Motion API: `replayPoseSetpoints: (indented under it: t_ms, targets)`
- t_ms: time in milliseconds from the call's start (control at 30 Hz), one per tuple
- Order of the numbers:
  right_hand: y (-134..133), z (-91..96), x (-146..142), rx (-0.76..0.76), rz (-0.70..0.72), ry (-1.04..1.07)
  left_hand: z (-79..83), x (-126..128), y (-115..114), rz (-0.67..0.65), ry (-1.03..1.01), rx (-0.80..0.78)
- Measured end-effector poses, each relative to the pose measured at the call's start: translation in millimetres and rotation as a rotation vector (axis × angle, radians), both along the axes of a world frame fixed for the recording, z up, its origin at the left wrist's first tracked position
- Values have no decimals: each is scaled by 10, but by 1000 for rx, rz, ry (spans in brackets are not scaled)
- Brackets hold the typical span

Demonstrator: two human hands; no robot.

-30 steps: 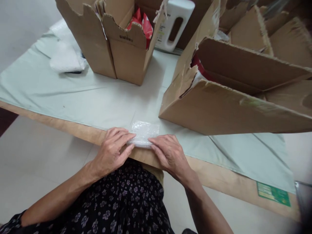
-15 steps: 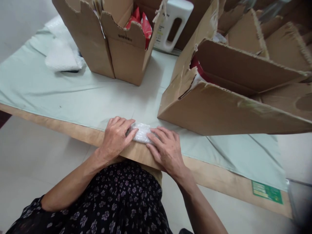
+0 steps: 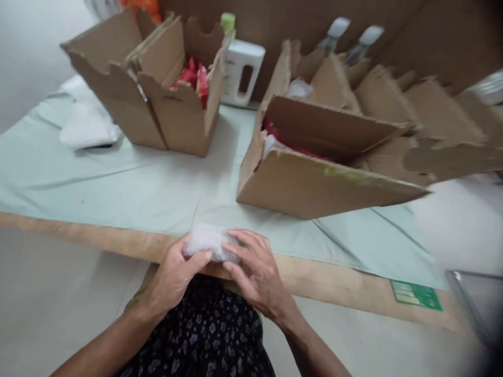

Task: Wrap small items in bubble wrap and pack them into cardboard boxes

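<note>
Worktable against a brown panel [image 3: 396, 50], pale green cloth [image 3: 157, 193] over most of the top, bare wooden edge [image 3: 322, 280] just in front of the wearer's floral garment [image 3: 212, 324]. Pale floor below.

Bubble-wrap packet [image 3: 208, 238] is between the two hands at the near edge. Left hand [image 3: 176, 272] grips its left end, thumb over the near face. Right hand [image 3: 257, 272] has the other end, fingers spread on top, thumb on the near side. Contents not readable: wrap is cloudy and blurred.

Beyond the hands, slightly left: cut-down carton [image 3: 184, 123] with red packets [image 3: 190, 76] inside. Beyond and right: bigger open carton [image 3: 306, 186], something dark red [image 3: 281, 137] in it. White jug [image 3: 234, 86] sits between, farther back. Bubble-wrap pile [image 3: 86, 123] far left of the hands. Green printed label [image 3: 416, 295] on the wood, right of the right hand.

Step in hand, my read: folded packet being gripped and turned. No tape visible on it, so shifting either hand calls for pressure on the loose fold.

Vs half a second ago: packet was flat on the edge under both hands; now it looks tipped up, possibly lifted. Left thumb lies farther across it. View has swung too: more of both cartons in frame, plus white-capped bottles [image 3: 370, 35] at the back right.
</note>
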State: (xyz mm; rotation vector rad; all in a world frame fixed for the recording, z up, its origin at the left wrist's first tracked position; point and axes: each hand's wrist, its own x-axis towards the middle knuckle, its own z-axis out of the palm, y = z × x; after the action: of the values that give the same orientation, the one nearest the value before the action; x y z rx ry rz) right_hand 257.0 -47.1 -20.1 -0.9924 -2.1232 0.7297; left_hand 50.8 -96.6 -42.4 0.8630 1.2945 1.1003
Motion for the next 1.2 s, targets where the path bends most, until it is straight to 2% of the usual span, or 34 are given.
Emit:
replayPoseSetpoints:
  t_ms: [67, 167, 267, 367, 433, 533, 633, 733, 800, 867, 933, 1000, 1033, 1100, 1200]
  targets:
    - [-56, 40, 117, -110, -53, 34, -81, 20, -46, -3, 62, 6]
    - [-89, 47, 249, -393, -73, 141, -121, 42, -60, -54, 56, 59]
    - [-79, 29, 280, -601, -98, 277, -21, 104, 26, -142, 30, 97]
    - [-27, 82, 319, -639, -194, 365, 171, 192, 187, -222, 99, 187]
    - [31, 197, 406, -591, -203, 347, 306, 257, 307, -242, 152, 332]
    - [124, 462, 605, -493, -99, 230, 491, 365, 465, -316, 192, 524]
    - [190, 743, 819, -378, 4, 109, 680, 436, 567, -467, 189, 627]
    - [239, 996, 1063, -223, 44, 94, 919, 378, 629, -609, 370, 689]
    - [301, 1169, 1258, -110, -39, 161, 1109, 282, 698, -594, 542, 704]
    - [424, 1349, 1446, 26, -249, 237, 1307, 208, 841, -461, 637, 752]
    - [629, 1521, 1574, 176, -479, 244, 1483, 214, 1072, -316, 721, 874]
    - [903, 1662, 1610, 313, -607, 132, 1604, 308, 1356, -271, 891, 1040]
    - [1052, 1713, 1594, 363, -601, 40, 1635, 376, 1495, -290, 999, 1109]
    - [1341, 1773, 1512, 431, -486, -146, 1638, 514, 1718, -370, 1178, 1183]
    - [1672, 1781, 1332, 434, -270, -368, 1555, 635, 1854, -477, 1260, 1178]
